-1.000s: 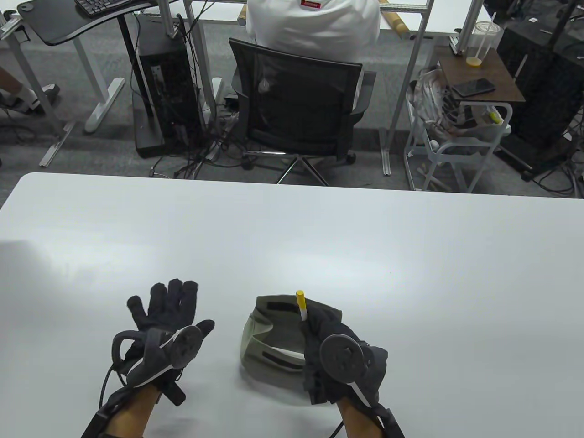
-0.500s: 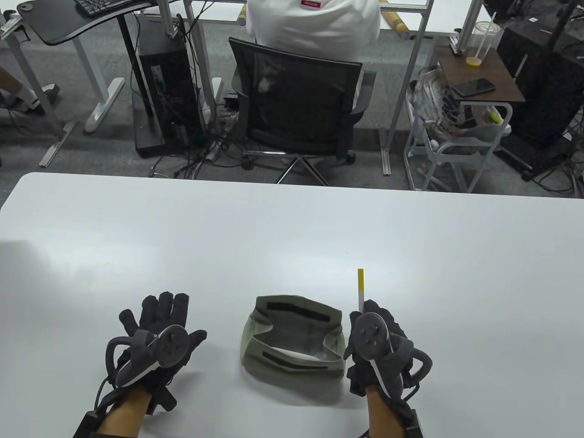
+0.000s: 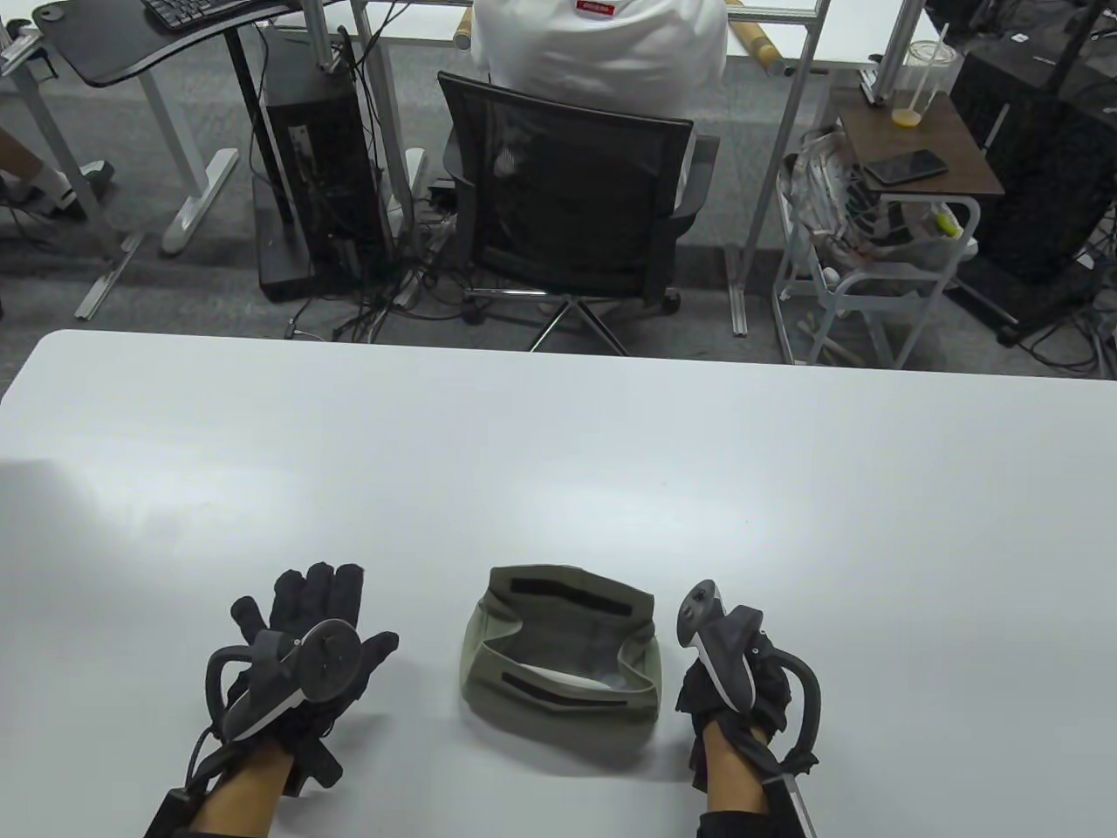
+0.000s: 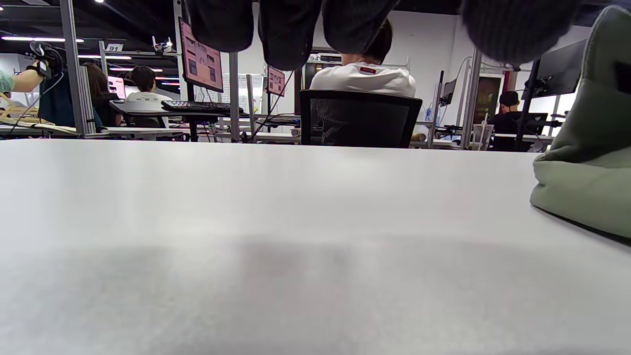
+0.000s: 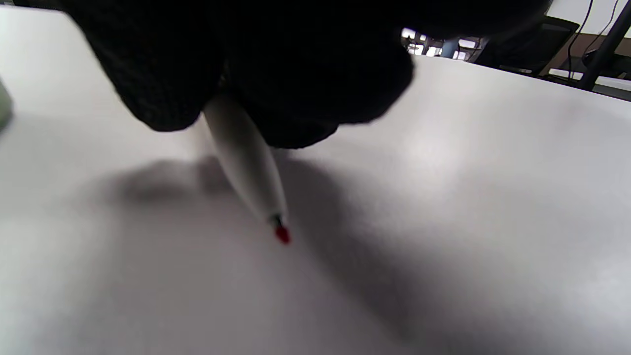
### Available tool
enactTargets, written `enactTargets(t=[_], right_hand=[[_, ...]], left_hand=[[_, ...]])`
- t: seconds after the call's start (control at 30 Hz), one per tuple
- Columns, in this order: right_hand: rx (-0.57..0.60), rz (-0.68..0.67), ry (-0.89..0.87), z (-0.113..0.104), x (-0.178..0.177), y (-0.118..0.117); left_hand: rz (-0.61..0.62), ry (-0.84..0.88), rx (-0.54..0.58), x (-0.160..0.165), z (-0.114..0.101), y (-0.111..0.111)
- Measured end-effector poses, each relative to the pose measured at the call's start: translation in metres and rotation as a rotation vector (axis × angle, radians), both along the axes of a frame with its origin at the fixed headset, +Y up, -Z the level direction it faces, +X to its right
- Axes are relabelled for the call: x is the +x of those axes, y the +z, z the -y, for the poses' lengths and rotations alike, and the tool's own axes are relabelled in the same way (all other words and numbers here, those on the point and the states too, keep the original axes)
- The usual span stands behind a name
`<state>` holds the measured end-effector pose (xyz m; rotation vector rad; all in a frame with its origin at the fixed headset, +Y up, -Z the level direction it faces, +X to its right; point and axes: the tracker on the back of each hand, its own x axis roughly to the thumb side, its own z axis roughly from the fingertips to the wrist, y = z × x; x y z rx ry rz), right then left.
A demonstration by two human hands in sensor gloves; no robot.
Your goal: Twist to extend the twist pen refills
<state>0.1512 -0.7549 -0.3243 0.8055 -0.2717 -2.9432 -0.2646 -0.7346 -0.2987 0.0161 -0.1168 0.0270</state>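
Observation:
My right hand point(image 3: 737, 690) rests to the right of a grey-green fabric pouch point(image 3: 563, 642), rolled so the tracker stands on edge. In the right wrist view its fingers point(image 5: 276, 74) grip a white pen point(image 5: 246, 158) whose red tip point(image 5: 282, 234) points down, close over the table. The pen is hidden in the table view. My left hand point(image 3: 301, 602) lies palm down on the table left of the pouch, fingers stretched forward and holding nothing. In the left wrist view its fingertips point(image 4: 288, 29) hang at the top edge, and the pouch point(image 4: 586, 162) is at the right.
The white table point(image 3: 558, 454) stretches far ahead of both hands. Beyond its far edge a person in white sits on a black office chair point(image 3: 567, 192), with desks, a computer tower and a small cart around.
My right hand moved with the pen from over the pouch to its right and turned, so the pen's yellow end no longer shows. My left hand drew back slightly.

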Motion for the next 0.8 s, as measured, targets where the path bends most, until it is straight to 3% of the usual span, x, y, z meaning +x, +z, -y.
enactTargets(t=[0.53, 0.8], right_hand=[[-0.059, 0.026, -0.002, -0.004, 0.000, 0.002], [-0.081, 0.020, -0.059, -0.012, 0.000, 0.002]], left_hand=[[0.000, -0.012, -0.024, -0.002, 0.001, 0.001], [0.036, 0.060, 0.075, 0.015, -0.025, 0.005]])
